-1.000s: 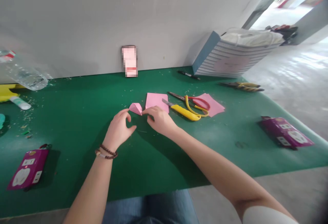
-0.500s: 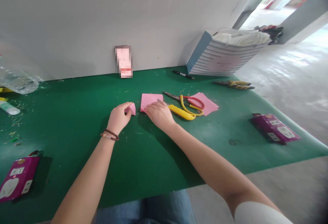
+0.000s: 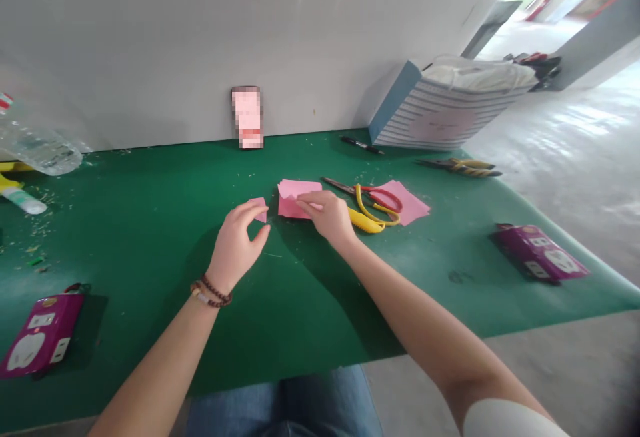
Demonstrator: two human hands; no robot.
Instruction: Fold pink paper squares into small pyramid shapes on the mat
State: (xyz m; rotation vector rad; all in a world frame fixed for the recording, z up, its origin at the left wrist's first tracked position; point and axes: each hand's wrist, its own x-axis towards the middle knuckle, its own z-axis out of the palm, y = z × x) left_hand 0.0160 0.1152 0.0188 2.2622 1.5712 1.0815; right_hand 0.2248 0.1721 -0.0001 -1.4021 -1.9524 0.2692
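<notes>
A stack of pink square paper lies on the green table in the middle. My right hand pinches the near edge of the top pink sheet and bends it upward. My left hand is open, thumb apart from the fingers, wearing a beaded bracelet. Just behind its fingertips lies a small pink paper piece, partly hidden. Beside my right hand are scissors with red and yellow handles, and a yellow box cutter. More pink sheets lie under the scissors' handles.
A phone leans on the wall, with a black pen and a striped paper bag to its right. Pliers lie by the right edge. Purple power strips rest at both sides. A plastic bottle is at left.
My left hand has let go of the small pink paper piece and opened. My right hand has gone from lying flat on the stack to pinching and lifting its top sheet. The view has shifted slightly.
</notes>
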